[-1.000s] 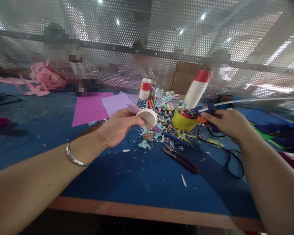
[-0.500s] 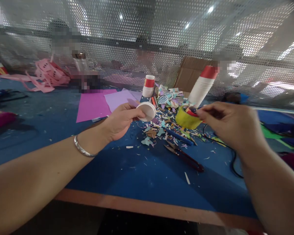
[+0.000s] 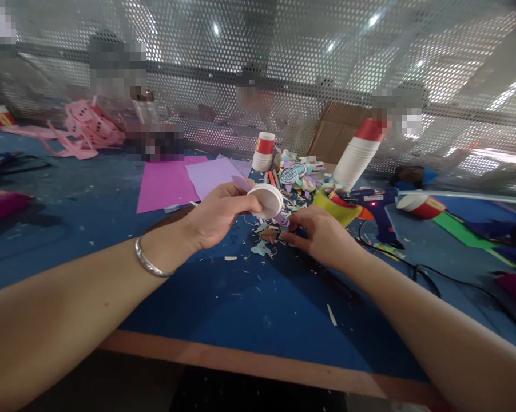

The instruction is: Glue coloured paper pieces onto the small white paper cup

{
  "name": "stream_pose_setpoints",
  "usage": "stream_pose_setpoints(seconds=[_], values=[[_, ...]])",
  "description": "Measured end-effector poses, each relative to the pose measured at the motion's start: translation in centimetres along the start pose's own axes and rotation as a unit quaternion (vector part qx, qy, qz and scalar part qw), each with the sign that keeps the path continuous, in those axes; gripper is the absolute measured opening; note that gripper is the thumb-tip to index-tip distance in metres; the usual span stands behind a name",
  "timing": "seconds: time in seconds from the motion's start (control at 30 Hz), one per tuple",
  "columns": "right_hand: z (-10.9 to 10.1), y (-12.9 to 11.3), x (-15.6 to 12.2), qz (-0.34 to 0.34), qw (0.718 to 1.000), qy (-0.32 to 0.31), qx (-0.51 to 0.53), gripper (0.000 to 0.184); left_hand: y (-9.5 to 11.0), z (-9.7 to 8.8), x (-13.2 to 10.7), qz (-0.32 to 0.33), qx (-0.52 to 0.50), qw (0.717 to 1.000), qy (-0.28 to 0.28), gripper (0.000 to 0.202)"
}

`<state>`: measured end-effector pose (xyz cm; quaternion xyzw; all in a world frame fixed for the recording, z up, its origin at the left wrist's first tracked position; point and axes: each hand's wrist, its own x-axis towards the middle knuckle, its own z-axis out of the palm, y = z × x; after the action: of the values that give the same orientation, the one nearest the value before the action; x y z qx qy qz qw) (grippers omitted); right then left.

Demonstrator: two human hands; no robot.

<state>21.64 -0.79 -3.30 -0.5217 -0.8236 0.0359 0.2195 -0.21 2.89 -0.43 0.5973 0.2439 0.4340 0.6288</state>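
My left hand (image 3: pixel 217 214) is closed on a small white paper cup (image 3: pixel 267 200), held on its side above the table with a purple paper piece (image 3: pixel 242 183) at its fingertips. A silver bangle sits on that wrist. My right hand (image 3: pixel 322 236) is low over a pile of coloured paper scraps (image 3: pixel 266 234), fingers stretched left and touching them, holding nothing I can see. A blue glue gun (image 3: pixel 378 209) lies on the table to its right, beside a yellow tape roll (image 3: pixel 333 206).
A tall stack of red-rimmed paper cups (image 3: pixel 361 151), a single cup (image 3: pixel 264 151) and a cup on its side (image 3: pixel 421 205) stand behind. Pink and lilac sheets (image 3: pixel 167 183) lie left of centre, pink strips (image 3: pixel 86 129) far left. A perforated screen (image 3: pixel 258 68) backs the blue table (image 3: pixel 241 309).
My right hand has let go of the blue glue gun, which now lies on the table, and has moved left and down onto the paper scraps. The left hand still holds the cup.
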Motion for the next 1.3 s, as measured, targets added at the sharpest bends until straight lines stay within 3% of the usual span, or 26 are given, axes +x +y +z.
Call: stream_pose_setpoints(seconds=[0.4,0.67,0.83,1.1,1.3], values=[[-0.8,-0.5,-0.3,0.038,0.998,0.015,0.051,0.006,0.0,0.1,0.1,-0.003,0.007,1.000,0.002,0.005],[-1.8,-0.1,-0.8,0.104,0.979,0.018,0.174,0.024,0.0,0.2,0.2,-0.038,0.041,0.998,-0.011,0.005],[-2.4,-0.5,-1.0,0.113,0.948,0.036,0.296,0.029,0.1,0.5,0.0,-0.054,0.051,0.997,-0.019,0.006],[-3.5,-2.0,-1.5,0.115,0.856,0.053,0.502,0.023,0.1,0.6,-0.4,-0.068,0.151,0.981,-0.103,0.007],[-3.9,-2.7,-2.0,0.122,0.836,0.012,0.535,0.024,0.0,0.7,-0.6,-0.006,0.236,0.961,-0.146,0.004]])
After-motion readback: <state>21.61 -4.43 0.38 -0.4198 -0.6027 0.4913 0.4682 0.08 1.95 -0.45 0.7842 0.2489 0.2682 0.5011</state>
